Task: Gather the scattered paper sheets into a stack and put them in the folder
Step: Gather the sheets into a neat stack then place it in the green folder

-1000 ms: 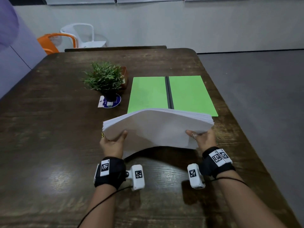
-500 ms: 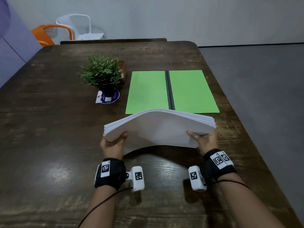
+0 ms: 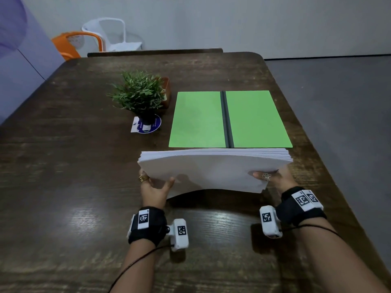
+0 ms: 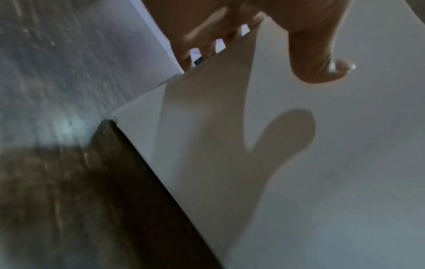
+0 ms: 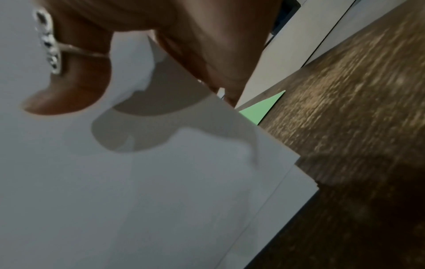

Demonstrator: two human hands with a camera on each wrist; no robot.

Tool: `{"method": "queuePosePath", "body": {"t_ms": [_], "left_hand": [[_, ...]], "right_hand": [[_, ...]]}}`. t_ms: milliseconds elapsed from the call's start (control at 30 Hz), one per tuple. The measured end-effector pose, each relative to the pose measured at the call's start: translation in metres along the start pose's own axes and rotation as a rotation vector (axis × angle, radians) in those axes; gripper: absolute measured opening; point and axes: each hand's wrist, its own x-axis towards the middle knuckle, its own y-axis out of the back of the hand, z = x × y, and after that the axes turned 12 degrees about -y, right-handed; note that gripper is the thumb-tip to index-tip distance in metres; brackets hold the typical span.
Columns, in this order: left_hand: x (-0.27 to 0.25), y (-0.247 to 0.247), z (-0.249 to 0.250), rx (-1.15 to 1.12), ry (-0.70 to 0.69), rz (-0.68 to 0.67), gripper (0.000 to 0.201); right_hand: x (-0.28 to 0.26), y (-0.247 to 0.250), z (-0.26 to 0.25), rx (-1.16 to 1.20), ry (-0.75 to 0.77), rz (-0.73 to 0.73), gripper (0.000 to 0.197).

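Above table (image 3: 63,187), both hands gripping paper stack (image 3: 211,168) ends

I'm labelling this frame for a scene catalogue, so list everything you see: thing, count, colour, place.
paper stack: one, white, held up off the table at the near middle, bowed upward
folder: one, green with a dark spine, lying open flat beyond the stack
potted plant: one, green leaves in a dark pot, left of the folder
sticker: one, blue and white, under the pot
brown box: one, behind the plant
table: one, dark wood
chairs: two, one white and one orange, past the far edge
wrist cameras: two, white on black straps, one per wrist
left hand: grips the stack's left end
right hand: grips its right end
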Motion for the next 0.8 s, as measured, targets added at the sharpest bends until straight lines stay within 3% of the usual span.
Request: {"method": "queuePosePath", "body": {"t_ms": [100, 267, 300, 400, 500, 633, 733, 800], "left_hand": [[0.001, 0.001, -0.005, 0.003, 0.002, -0.031, 0.065], [0.000, -0.002, 0.002, -0.083, -0.010, 0.005, 0.114], [0.001, -0.005, 0.002, -0.088, -0.021, 0.013, 0.114], [0.002, -0.010, -0.003, -0.057, -0.077, 0.030, 0.077], [0.002, -0.014, -0.004, -0.062, -0.079, 0.077, 0.057], [0.010, -0.017, -0.002, -0.033, -0.141, 0.114, 0.067], [0.018, -0.019, 0.001, -0.076, -0.135, 0.142, 0.060], [0.021, -0.021, 0.002, -0.075, -0.113, 0.148, 0.051]], "right_hand": [[-0.001, -0.003, -0.001, 0.017, 0.034, 0.011, 0.089], [-0.002, -0.004, -0.003, 0.026, 0.051, 0.026, 0.091], [0.000, -0.006, -0.003, 0.029, 0.053, 0.033, 0.091], [0.003, -0.009, 0.000, 0.036, 0.060, 0.071, 0.093], [0.005, -0.009, 0.004, 0.072, 0.058, 0.108, 0.091], [0.003, -0.013, 0.007, 0.128, 0.051, 0.134, 0.061], [0.002, -0.014, 0.001, 0.125, 0.108, 0.144, 0.070], [0.002, -0.012, -0.006, 0.120, 0.133, 0.144, 0.065]]}}
